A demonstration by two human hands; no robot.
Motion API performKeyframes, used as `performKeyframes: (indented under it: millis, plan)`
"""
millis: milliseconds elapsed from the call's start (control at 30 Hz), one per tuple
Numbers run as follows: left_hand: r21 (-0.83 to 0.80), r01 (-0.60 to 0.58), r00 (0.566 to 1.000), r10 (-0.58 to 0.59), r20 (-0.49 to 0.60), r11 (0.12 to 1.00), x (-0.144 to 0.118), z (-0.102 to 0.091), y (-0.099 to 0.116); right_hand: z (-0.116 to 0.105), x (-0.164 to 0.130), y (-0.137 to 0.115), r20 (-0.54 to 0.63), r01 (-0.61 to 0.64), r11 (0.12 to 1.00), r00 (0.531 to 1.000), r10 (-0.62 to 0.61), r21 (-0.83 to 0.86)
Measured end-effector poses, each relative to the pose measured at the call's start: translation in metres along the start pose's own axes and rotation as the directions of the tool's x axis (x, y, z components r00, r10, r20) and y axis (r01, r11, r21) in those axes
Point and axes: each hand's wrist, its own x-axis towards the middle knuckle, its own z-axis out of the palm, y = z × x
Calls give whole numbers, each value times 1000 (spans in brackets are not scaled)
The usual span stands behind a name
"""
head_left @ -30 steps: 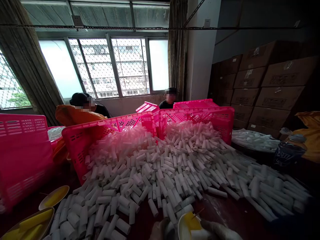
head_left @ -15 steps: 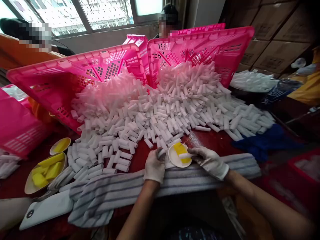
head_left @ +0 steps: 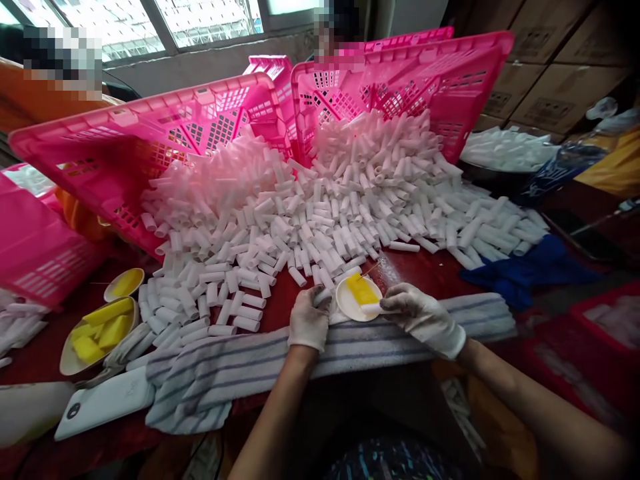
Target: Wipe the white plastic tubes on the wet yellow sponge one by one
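Two hands: both gloved, low centre of frame.
Left hand (head_left: 309, 319): curled around a white paper tube (head_left: 321, 296).
Right hand (head_left: 424, 316): now pinching another white tube (head_left: 373, 309) off the small white dish with yellow sponge (head_left: 358, 298); earlier it reached there.

I saw daylight glaring through the windows (head_left: 130, 23); corners darkened, edges bent and blurred, centre stayed sharp.

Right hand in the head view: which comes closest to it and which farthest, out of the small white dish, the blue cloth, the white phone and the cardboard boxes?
From the right hand:
1. Small white dish, just to its left, by the fingertips.
2. Blue cloth, to its right on the table.
3. White phone, far left at the near table edge.
4. Cardboard boxes, stacked at the back right.
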Motion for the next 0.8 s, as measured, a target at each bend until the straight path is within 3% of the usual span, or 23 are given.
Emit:
performKeyframes:
  millis: [100,200,333,467,567,633,667,700,733,767,800]
  plan:
    - [0,-3,1000,3,-1,1000,0,0,2,-5,7,-16,-43,-40,999,998,39,-19]
    - [-57,37,999,-38,-18,998,1,-2,4,-15,18,-30,-88,-234,969,970,227,-76]
    - [-274,97,995,-104,-12,957,-6,-8,16,-25,18,-48,-39,-406,905,909,414,131]
    - [-397,87,976,2,217,914,-29,-10,50,-18,2,-65,142,-412,869,911,387,274]
    - [-429,243,921,-69,382,870,-45,-10,74,-12,-7,-71,137,-401,889,915,379,219]
    - [-427,342,880,-126,457,837,-52,-10,83,-10,-14,-72,80,-321,938,946,313,127]
    - [-411,365,862,-137,488,835,-54,-9,84,-9,-18,-72,50,-223,974,974,220,51]
    - [-381,374,843,-140,519,845,-56,-7,83,-9,-23,-72,38,-69,996,997,71,-59]
    - [-335,385,818,-150,555,860,-58,-5,82,-8,-28,-72,70,134,971,990,-122,-197]
    - [-278,405,783,-173,597,871,-60,-2,80,-6,-32,-73,142,356,873,934,-327,-333]
    - [-220,428,745,-205,634,877,-62,3,78,-4,-37,-74,235,548,711,835,-498,-441]
